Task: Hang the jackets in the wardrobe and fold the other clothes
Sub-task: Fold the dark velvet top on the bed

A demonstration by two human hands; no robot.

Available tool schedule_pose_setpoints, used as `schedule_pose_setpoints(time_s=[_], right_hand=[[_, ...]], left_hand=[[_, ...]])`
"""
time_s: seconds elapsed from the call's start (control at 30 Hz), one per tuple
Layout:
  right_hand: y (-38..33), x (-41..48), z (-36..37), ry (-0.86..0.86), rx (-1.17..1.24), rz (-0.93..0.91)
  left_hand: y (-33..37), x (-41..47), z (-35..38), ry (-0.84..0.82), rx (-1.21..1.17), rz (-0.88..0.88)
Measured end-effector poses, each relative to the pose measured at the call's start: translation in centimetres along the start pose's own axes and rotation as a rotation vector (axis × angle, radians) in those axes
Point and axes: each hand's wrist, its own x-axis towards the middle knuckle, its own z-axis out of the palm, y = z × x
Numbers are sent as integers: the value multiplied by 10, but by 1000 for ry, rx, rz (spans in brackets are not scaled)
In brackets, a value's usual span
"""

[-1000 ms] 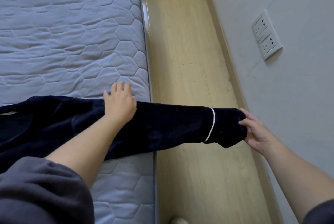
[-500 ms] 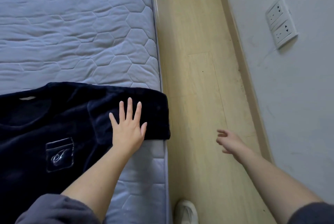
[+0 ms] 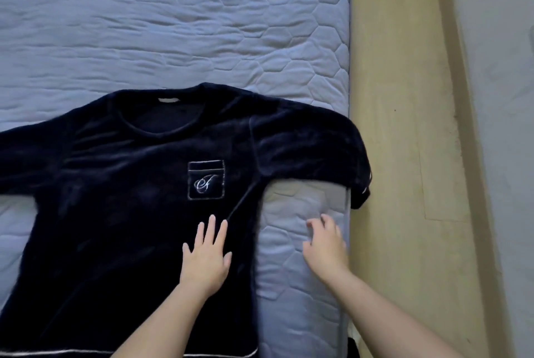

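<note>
The left hand (image 3: 205,259) now lies on the dark top (image 3: 115,198) below its pocket (image 3: 205,179), grip spread flat. The right hand (image 3: 326,245) has come over the bed (image 3: 173,25), grip loose and empty.

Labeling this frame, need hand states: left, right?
Left hand: open, flat on the navy top.
Right hand: open, over the mattress, holding nothing.

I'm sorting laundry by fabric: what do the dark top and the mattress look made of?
Dark top: likely plush fleece or velour, navy, with a soft sheen and fuzzy nap. Mattress: quilted fabric cover, matte blue-grey, hexagon stitching visibly puckered.
</note>
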Motion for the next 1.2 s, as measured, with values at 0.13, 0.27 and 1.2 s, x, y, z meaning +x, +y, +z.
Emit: schedule_pose_setpoints(time_s=[0.13,0.27,1.2], right_hand=[[-30,-12,9,-73,-154,47],[-80,-14,-18,-12,-197,12],[-268,275,-73,383,-105,-412]], left_hand=[[-38,-17,-2,-27,40,132],[-76,-14,-49,19,20,152],[-251,300,-241,762,-244,-292]])
